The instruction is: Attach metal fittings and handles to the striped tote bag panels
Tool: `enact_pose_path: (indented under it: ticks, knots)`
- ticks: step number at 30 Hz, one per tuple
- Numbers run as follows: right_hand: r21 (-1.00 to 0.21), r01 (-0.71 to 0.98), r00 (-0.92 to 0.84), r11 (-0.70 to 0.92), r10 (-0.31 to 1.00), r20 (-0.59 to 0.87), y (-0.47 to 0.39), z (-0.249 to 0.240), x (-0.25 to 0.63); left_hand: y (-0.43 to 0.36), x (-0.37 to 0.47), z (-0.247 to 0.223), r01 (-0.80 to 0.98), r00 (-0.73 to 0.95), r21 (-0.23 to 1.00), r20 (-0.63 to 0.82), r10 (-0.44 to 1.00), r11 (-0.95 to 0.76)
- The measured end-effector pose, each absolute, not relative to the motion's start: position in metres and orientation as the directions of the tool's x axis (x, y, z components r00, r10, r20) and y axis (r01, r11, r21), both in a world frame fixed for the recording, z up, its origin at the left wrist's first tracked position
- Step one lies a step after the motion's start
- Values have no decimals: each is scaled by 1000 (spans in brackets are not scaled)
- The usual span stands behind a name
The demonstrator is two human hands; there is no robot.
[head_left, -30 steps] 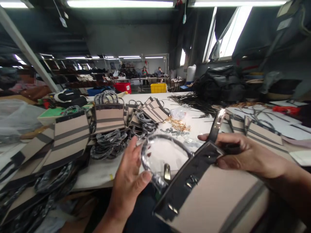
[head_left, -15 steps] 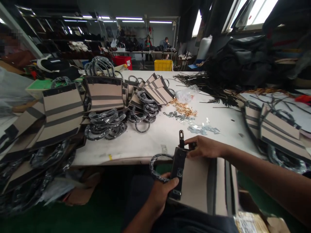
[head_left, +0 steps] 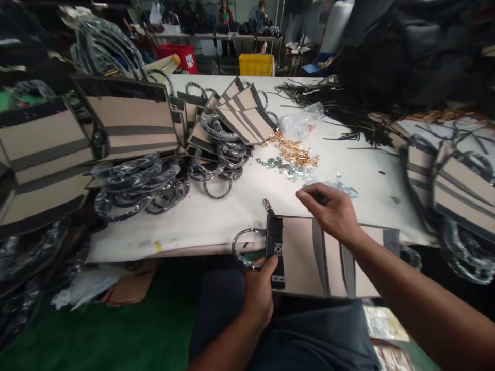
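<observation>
My left hand (head_left: 258, 291) grips a beige-and-grey striped bag panel (head_left: 299, 257) by its black end, thumb on top beside a small square metal piece (head_left: 278, 249). A plastic-wrapped ring handle (head_left: 234, 250) sticks out to the left of that end. At its far corner a short black strap with a metal fitting (head_left: 267, 206) points up over the table edge. Above the panel, apart from it, my right hand (head_left: 336, 211) is closed, with a small dark object (head_left: 320, 197) showing between the fingers; its kind is unclear.
Stacked bag panels (head_left: 135, 116) with wrapped handles (head_left: 135, 178) fill the left of the white table (head_left: 209, 226). Gold-coloured metal pieces (head_left: 296, 153) and flat silver pieces (head_left: 284, 167) lie mid-table. Black cords (head_left: 348, 123) spread behind; more panels (head_left: 462, 180) lie at right.
My right hand has left the strap end and lifted up and to the right. The panel now lies flatter, its strap tilted left. The view has tipped downward.
</observation>
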State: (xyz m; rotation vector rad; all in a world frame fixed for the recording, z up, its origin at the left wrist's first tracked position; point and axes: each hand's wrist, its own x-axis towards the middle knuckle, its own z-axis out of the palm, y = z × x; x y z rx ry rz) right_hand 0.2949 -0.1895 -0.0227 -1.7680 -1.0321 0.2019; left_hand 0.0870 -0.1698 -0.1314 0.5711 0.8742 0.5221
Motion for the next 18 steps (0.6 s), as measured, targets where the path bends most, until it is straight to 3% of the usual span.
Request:
enact_pose_path:
  ticks: [3,6,8,14,18]
  knots:
    - [-953,229,716,198,629,303,-201,-19,265,-171,92,-129,-218,549,582,-591,591,784]
    - [-898,-107,756,427,622,206,-197,-32,243,-170,95,-128,-225,553,558,-602,577,798]
    - [-855,-206,786,476,601,146,-189,-44,236,-169,96,-128,-228,542,561,-606,582,796]
    - [-826,-261,838,499,543,63,-183,-68,234,-170,97,-127,-212,509,583,-619,598,784]
    - [-892,-62,790,448,568,231,-188,-72,222,-169,97,-125,-208,514,602,-603,610,771]
